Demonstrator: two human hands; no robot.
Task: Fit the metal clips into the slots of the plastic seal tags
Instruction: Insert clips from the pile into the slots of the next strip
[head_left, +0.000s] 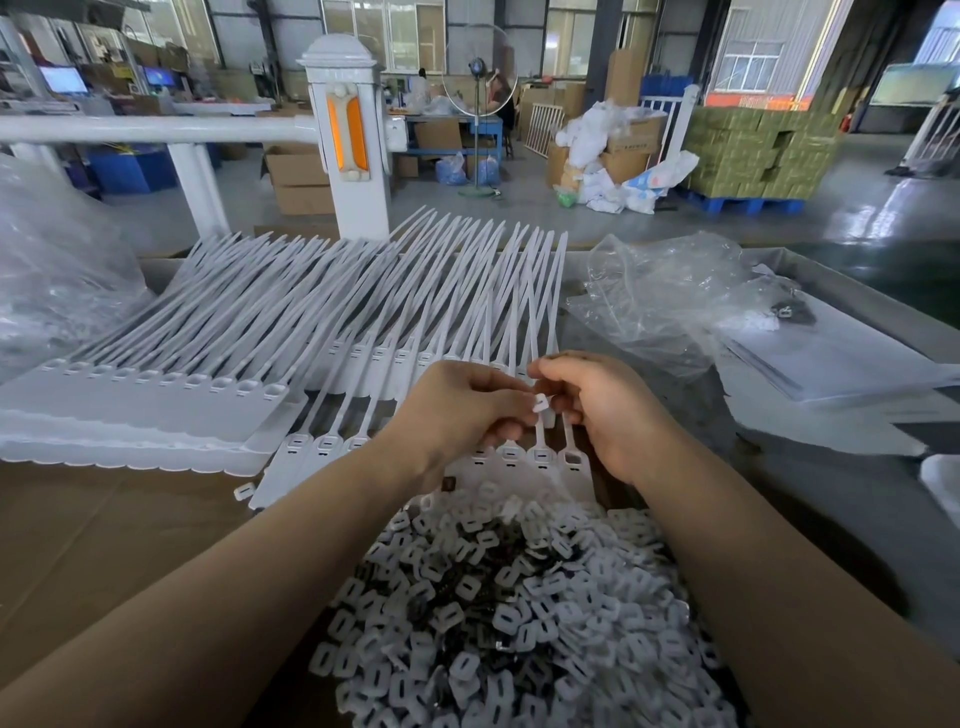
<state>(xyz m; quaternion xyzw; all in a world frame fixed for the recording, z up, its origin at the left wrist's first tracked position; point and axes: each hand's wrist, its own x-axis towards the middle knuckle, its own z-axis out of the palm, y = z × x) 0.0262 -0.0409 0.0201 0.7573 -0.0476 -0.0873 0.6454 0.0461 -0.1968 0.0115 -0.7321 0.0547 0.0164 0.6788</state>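
From the head camera, both of the person's hands met above a strip of white plastic seal tags (524, 460) lying on the table. The left hand (457, 410) had its fingers curled and pinched a small white clip piece (540, 402) at the fingertips. The right hand (597, 405) was also curled, its thumb and forefinger closing toward the same piece; whether it truly gripped it could not be told. Just below the hands, the tag heads showed their slots in a row. Nearer the camera, between the forearms, lay a large heap of loose clips (519, 613), white with some dark ones mixed in. Farther back, more tags (363, 291) fanned out with their long tails pointing away, and crumpled clear plastic bags (670, 296) lay to the right.
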